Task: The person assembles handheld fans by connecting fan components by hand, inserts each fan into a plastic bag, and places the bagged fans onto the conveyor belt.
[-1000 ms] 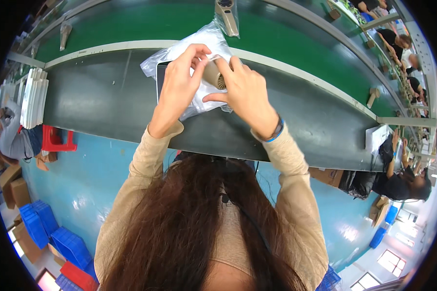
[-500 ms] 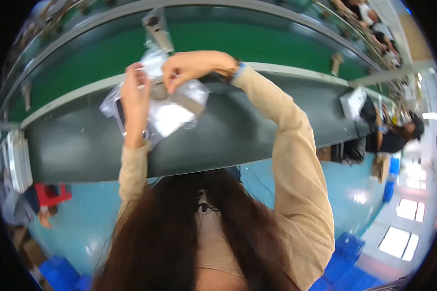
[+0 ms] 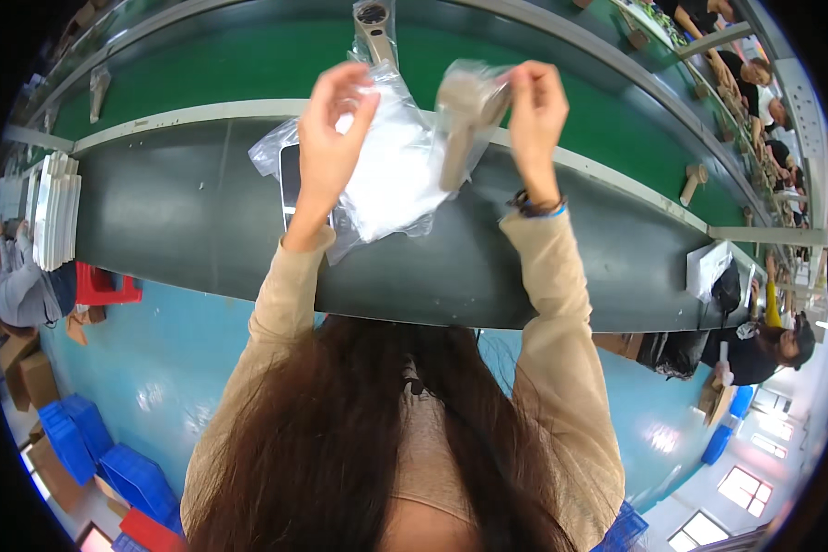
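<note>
Since the earlier frame, the right hand [image 3: 538, 115] has moved apart from the left hand [image 3: 329, 143]. Over white plastic bags [image 3: 400, 175] on the dark worktable [image 3: 469, 262], the left hand curls; its grip I cannot tell. Beside these bags, the right hand pinches the clear bag [image 3: 480, 70] around a beige handheld appliance [image 3: 457, 152]. Beyond lies the green conveyor [image 3: 267, 55].

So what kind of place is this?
Probably a factory or packing workshop: there's a long green conveyor-like surface, beige handled gadgets in clear plastic bags, and blue plastic crates.
</note>
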Motion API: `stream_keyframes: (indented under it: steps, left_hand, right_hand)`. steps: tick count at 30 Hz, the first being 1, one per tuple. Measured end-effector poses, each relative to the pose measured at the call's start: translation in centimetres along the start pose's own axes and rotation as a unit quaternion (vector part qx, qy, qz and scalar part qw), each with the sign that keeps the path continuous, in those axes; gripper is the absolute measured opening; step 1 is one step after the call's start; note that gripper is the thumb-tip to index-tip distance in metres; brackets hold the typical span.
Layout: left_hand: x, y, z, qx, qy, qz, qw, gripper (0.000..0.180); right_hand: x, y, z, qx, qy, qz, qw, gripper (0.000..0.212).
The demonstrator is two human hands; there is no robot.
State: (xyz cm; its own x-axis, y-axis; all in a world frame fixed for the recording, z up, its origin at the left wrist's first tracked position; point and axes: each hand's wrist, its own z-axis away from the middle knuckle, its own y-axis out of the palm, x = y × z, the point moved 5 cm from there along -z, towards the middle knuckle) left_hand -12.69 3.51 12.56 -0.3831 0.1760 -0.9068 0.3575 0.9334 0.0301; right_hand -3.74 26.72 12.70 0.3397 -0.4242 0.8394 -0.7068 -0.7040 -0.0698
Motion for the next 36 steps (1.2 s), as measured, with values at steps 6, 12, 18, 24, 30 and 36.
stream_keyframes:
  steps: [6,12,18,24,30,36]
  left_hand:
    - [2.2,2.0,7.6,0.224,-0.009,-0.251,0.942,0.015]
    - [3.1,3.7,10.0,0.237,0.072,-0.365,0.897,0.020]
    - [3.4,3.3,10.9,0.197,0.102,-0.422,0.879,0.017]
    - [4.0,3.8,10.5,0.233,0.013,-0.374,0.898,0.008]
    - [4.8,2.5,9.9,0.188,-0.028,-0.363,0.912,0.011]
    - [4.7,2.7,9.8,0.178,-0.144,-0.338,0.913,0.023]
  right_hand:
    - [-6.5,-7.8,-8.8,-0.091,-0.045,0.282,0.954,0.023]
    - [-14.4,-10.9,-12.4,-0.139,0.017,0.354,0.925,0.024]
    - [-21.0,-10.2,-12.4,-0.081,0.105,0.102,0.986,0.022]
    - [-19.0,-17.6,-10.8,-0.093,0.068,0.158,0.981,0.034]
    - [-16.4,-32.7,-8.7,-0.136,0.090,0.513,0.843,0.035]
    - [-16.6,-47.2,-7.8,-0.250,0.163,0.744,0.598,0.062]
